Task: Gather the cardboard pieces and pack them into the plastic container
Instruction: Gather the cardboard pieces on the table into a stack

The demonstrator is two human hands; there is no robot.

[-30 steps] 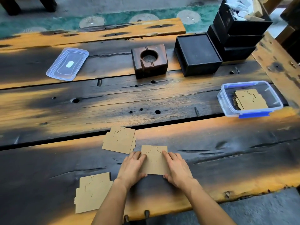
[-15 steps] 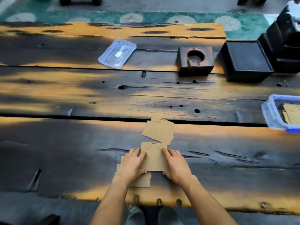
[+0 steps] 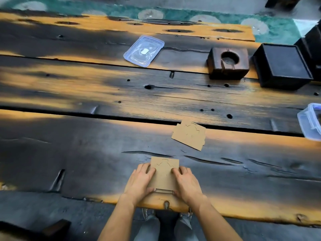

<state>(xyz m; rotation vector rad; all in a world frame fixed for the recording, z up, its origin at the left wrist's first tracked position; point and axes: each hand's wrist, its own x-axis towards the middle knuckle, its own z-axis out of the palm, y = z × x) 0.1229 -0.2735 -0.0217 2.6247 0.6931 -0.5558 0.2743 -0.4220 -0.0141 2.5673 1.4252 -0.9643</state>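
While both hands pressed on a small stack of cardboard pieces (image 3: 164,173) at the near edge of the tabletop (image 3: 69,153), the left hand (image 3: 140,182) and right hand (image 3: 185,184) lay flat and half-curled on its two side edges, squaring it rather than lifting it. One loose cardboard piece (image 3: 189,134) lay ahead and slightly right, nearer the right hand, its long axis running roughly left to right. Farther right, at the tabletop's right side, stood the plastic container (image 3: 311,122), so I judged the gathering should run rightward.
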